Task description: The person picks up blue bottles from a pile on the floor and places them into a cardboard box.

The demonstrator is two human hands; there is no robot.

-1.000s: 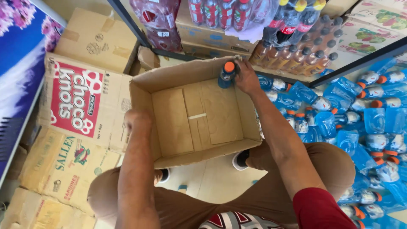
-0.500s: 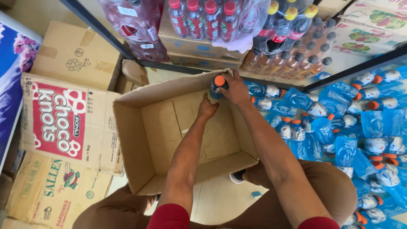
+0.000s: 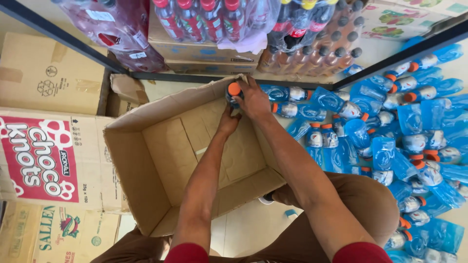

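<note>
Nearest the camera are the person's bent knees in brown trousers (image 3: 370, 204) and red sleeves, with both forearms reaching forward over an open cardboard box (image 3: 146, 160) tilted on the floor. The box shows only its bare flaps inside.

The left hand (image 3: 228, 122) is at the far inner corner of the box, its fingers curled up under a small bottle with an orange cap (image 3: 234, 92); whether they close fully on it cannot be told, since the bottle and the other hand cover them. The right hand (image 3: 254, 100) wraps the bottle from the side and top, fingers closed around its body. The bottle stands roughly upright at the box's far right corner, just inside the rim.

To do this well, the bottle should be kept upright, pressed snug into the corner, with the base flat on the cardboard before either hand lets go.

To the right lies a heap of blue bottles (image 3: 390, 136) with orange caps, cut off by the edge. Beyond stand wrapped packs of red-capped drinks (image 3: 204, 19) on a shelf. Printed cartons (image 3: 44, 156) sit left. The bottle's lower half is hidden.
</note>
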